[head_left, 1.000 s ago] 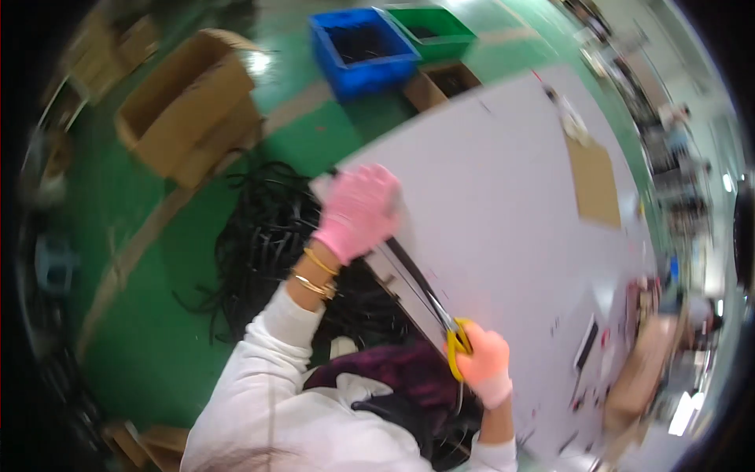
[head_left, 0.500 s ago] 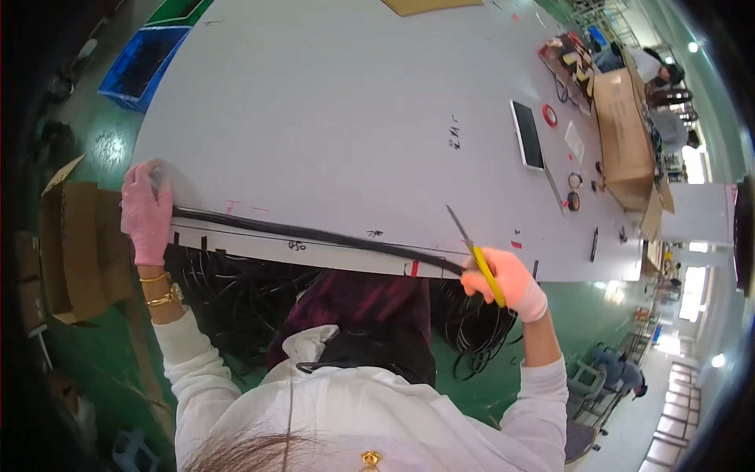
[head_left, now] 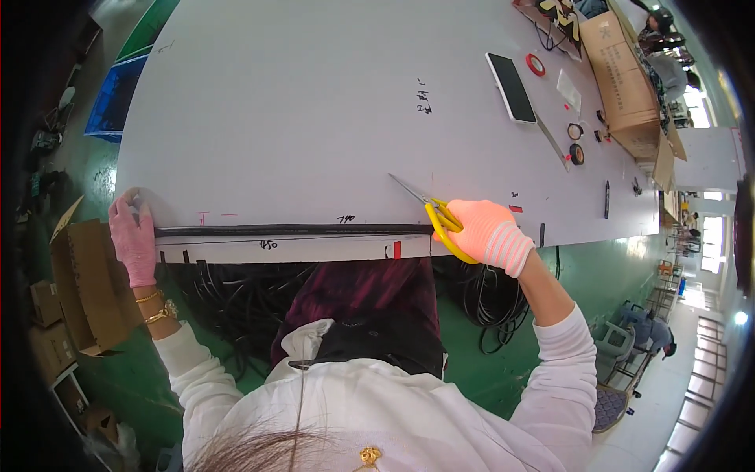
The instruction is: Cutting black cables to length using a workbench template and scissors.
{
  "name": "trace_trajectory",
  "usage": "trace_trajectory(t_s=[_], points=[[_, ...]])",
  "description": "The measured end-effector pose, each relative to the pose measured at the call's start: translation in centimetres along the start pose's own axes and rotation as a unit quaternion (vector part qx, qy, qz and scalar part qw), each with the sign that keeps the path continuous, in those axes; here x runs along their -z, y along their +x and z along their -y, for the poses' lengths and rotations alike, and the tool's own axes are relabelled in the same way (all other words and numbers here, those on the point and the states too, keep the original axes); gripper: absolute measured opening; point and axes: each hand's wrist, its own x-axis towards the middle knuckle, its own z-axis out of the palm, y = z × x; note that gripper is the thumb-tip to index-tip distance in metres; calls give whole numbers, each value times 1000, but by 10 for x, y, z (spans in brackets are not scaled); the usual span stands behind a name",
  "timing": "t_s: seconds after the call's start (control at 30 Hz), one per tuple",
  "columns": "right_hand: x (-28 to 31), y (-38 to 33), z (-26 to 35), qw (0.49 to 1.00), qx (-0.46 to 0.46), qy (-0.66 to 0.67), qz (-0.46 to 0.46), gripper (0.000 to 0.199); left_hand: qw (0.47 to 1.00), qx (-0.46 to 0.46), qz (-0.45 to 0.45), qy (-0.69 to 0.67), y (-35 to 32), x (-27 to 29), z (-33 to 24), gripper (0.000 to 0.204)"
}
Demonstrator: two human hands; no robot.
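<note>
Hidden: cable (head_left: 291, 230) end under the left hand (head_left: 134, 244) can't be seen; its right end near the scissors (head_left: 434, 214) is hard to make out; the coils (head_left: 244, 295) below the tabletop (head_left: 314, 102) are partly covered by the person's body.
Left hand: pink glove, palm down, pressing the cable's left end at the tabletop's near corner; grip looks flat rather than clenched.
Right hand (head_left: 487, 234): orange glove, grip clenched on the yellow scissors handles, blades pointing up-left.
Cable: black, lies straight along the near edge, long axis left to right, above a marked white strip (head_left: 291, 248).
Far side: phone (head_left: 511, 76), tape rolls (head_left: 576, 141), cardboard box (head_left: 625, 71).
</note>
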Motion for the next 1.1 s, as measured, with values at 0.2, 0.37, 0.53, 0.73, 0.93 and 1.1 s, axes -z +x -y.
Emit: trace_trajectory(t_s=[0.2, 0.37, 0.53, 0.73, 0.93, 1.1], points=[[9, 3, 8, 997, -23, -66, 18, 44, 1000, 2, -6, 7, 0, -3, 0, 31], [20, 1, 16, 994, -37, -91, 43, 34, 1000, -3, -4, 18, 1, -1, 0, 31], [17, 5, 8, 997, -18, -60, 33, 44, 997, 12, 1, 82, 5, 9, -14, 32], [23, 5, 7, 997, -11, -45, 60, 43, 942, -260, 36, -211, -64, 24, -240, 50], [16, 7, 3, 999, 16, -35, 30, 42, 896, -342, 170, -226, -99, 5, -357, 28], [16, 9, -2, 998, 4, -32, 47, 45, 907, -319, 166, -218, -105, 0, -367, 24]])
